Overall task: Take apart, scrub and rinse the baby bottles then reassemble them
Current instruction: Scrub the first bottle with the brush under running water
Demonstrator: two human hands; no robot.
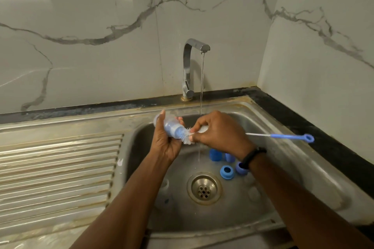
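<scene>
White marble-look wall tiles (pixel 101 26) with grey veins back the corner, and a black stone tabletop (pixel 315 119) runs along the back and right edges of a steel sink (pixel 283 133). A ribbed draining board (pixel 58 168) fills the left part of the steel, and the basin sits to its right, below a chrome tap (pixel 189 66) at the back edge. A thin stream of water (pixel 202 83) falls from the spout into the basin.

Over the basin's back left part, the left hand (pixel 167 143) grips a clear baby bottle (pixel 172 127), fingers curled round its body, the bottle tilted with its mouth pointing down and to the right. The right hand (pixel 218 133) pinches a bottle brush (pixel 263 135) at its white bristle head, just at the bottle's mouth; the wire shaft and blue looped handle stick out to the right over the sink's rim. A black band (pixel 253 156) circles the right wrist.

On the basin floor, right of the round drain (pixel 204 188), lie several blue bottle parts: a blue cap (pixel 215 154) standing nearest the back, a second blue piece (pixel 230 157) just beside it and partly behind the right wrist, a blue ring (pixel 227 172) with its opening up near the drain, and another blue ring (pixel 240 168) touching the wristband's edge in view.
</scene>
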